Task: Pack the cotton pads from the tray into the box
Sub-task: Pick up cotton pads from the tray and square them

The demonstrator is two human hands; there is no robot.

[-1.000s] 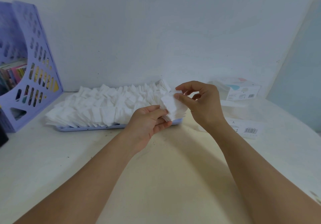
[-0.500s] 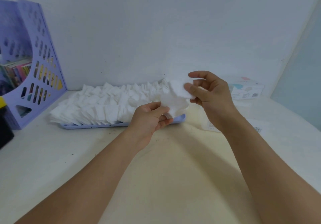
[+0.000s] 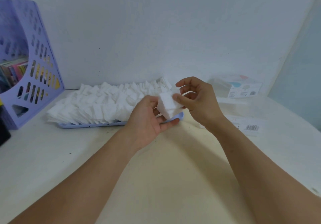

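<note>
Above tray (image 3: 90, 125): left hand (image 3: 147, 121) cradles pad stack (image 3: 169, 106), right hand (image 3: 198, 100) pinches it.

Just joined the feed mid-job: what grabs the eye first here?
Centre frame, the left hand cradles a stack of cotton pads while the right hand pinches its top. Behind them a lilac tray is heaped with loose pads, and the box waits far right by the wall.

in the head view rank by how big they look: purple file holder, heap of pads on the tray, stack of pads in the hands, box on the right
1. Purple perforated plastic file holder, though it is cut off by the frame edge.
2. Heap of white cotton pads on the lilac tray.
3. White printed cardboard box.
4. Small stack of white pads, held nearer the camera.
</note>
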